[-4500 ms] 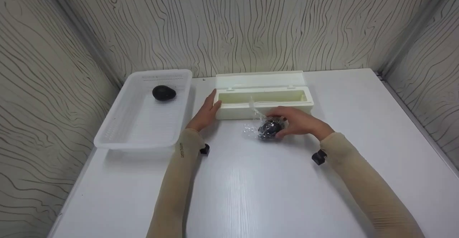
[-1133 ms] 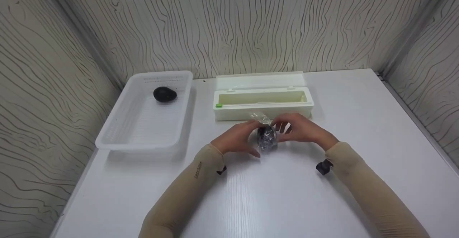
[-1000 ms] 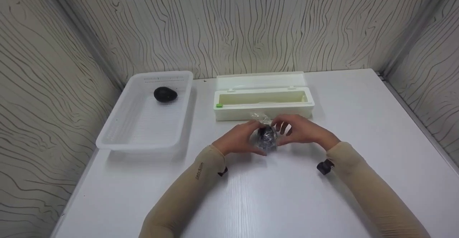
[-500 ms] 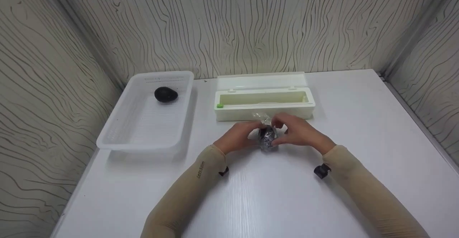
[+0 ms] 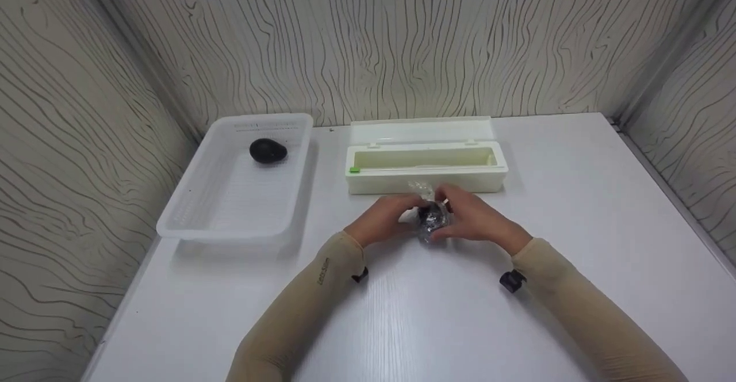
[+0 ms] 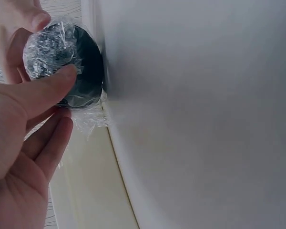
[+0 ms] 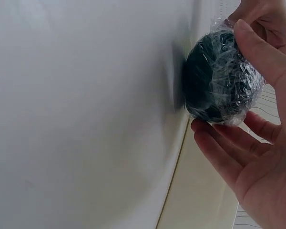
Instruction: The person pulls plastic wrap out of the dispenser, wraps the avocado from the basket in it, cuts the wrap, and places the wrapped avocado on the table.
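Note:
A dark avocado (image 5: 432, 219) bundled in crinkled cling film (image 7: 238, 83) is at the middle of the table, in front of the white dispenser box (image 5: 368, 185). My left hand (image 5: 382, 219) holds its left side; in the left wrist view the thumb lies on the film (image 6: 50, 52) and fingers reach beneath the fruit. From the right, my right hand (image 5: 477, 218) grips it too, thumb across the wrapped side and fingers underneath in the right wrist view. A loose tuft of film sticks out toward the box. Part of the avocado is hidden by the hands.
The dispenser's lid (image 5: 420, 130) is raised at the back, and a green slider (image 5: 355, 170) sits at its front left. On the left stands a translucent white tray (image 5: 218, 235) with another dark avocado (image 5: 268, 151) inside. Patterned walls (image 5: 368, 42) border the table.
My left hand has left the box's left end and come to the avocado. Film that trailed loosely is now gathered closer around it. Lately my right hand has closed in on the fruit.

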Demonstrator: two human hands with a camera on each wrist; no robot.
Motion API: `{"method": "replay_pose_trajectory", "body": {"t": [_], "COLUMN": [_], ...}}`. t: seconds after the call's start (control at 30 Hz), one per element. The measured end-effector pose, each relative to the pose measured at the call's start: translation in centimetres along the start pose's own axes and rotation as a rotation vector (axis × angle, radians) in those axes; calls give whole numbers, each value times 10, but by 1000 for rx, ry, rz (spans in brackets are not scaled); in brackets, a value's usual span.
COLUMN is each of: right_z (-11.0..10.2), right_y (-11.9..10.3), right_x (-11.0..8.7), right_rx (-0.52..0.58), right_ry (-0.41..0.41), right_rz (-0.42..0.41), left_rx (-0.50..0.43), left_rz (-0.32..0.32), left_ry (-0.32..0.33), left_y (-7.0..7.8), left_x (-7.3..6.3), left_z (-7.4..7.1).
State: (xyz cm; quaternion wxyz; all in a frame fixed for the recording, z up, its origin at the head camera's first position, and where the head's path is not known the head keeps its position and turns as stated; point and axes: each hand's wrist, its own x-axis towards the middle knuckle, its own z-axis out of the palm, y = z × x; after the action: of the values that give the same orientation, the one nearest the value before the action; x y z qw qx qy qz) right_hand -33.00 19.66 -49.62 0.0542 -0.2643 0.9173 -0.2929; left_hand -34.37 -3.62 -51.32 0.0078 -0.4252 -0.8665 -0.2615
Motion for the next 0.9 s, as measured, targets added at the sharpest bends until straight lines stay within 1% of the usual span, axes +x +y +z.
{"method": "replay_pose_trajectory", "body": {"t": [0.13,0.27,0.33,0.4,0.5,0.63,0.77,0.9], "right_z": [1,0,-1,-2,-1,-1,0,-1], "right_y": [-1,-1,-1,-1,-1,-1,0,3], "right_x": [0,-1,-2,-3,-3,-2,-1,-1], "right_rx": [-25,-24,-18,-11,3,21,29,45], "right_ry": [14,7,3,1,-1,4,7,-14], "right_rz": [6,13,11,6,7,14,12,-5], "left_rx": [16,45,80,102,85,19,1,8], "left_rz": [5,-30,-48,-53,-55,-58,-58,-59], "left_ry": [-8,-43,-59,-63,-60,-46,-49,-50], "left_y": [1,3,5,8,11,13,13,12], "left_x": [-1,-3,-5,-5,-5,-3,-2,-2], "left_z": [-1,-3,-5,-6,-5,-2,-1,0]}}
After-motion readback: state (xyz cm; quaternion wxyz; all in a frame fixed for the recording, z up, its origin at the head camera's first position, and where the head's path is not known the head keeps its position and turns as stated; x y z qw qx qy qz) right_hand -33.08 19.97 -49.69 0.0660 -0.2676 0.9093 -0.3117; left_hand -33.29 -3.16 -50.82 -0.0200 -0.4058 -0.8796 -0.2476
